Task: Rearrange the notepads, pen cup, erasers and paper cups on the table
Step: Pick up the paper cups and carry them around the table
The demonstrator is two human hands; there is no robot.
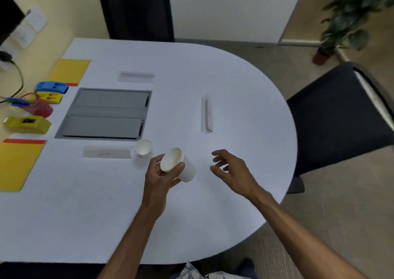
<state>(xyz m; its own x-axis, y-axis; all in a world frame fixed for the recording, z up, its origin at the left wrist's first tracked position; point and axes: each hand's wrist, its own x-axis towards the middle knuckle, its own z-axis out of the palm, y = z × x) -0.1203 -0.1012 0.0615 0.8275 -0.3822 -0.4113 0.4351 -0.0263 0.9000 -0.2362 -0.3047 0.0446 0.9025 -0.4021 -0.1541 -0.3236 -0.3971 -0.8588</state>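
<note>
Your left hand [162, 172] has its grip closed around a white paper cup [178, 164], thumb on one side and fingers curled behind, holding it tipped with its open mouth facing up toward you, lifted just above the tabletop [213, 76]. Your right hand [230, 169] hovers near it to the right, fingers spread and loosely curved, holding nothing.

A second paper cup [144, 147] sits on the tabletop just beyond your left hand, leaning slightly. Along the left edge lie the other items: one yellow notepad [70, 71] at the far corner, another yellow notepad [17, 163] with a red strip nearer you. Between them sit a blue eraser [51, 87], a small yellow eraser [51, 97], a larger yellow eraser [27, 124], and a red mesh pen cup [40, 108] lying on its side with pens spilling toward the edge.

As a judgement, the rearranging looks partway through: one cup is in hand with no clear place yet, and the tipped pen cup probably wants righting.

The tabletop is white with a rounded end, with a grey hatch panel [104, 113] set into it. Dark chairs [341, 116] stand at the far end and the right, a potted plant [349, 20] fills the far right corner, and the walls are pale yellow.
</note>
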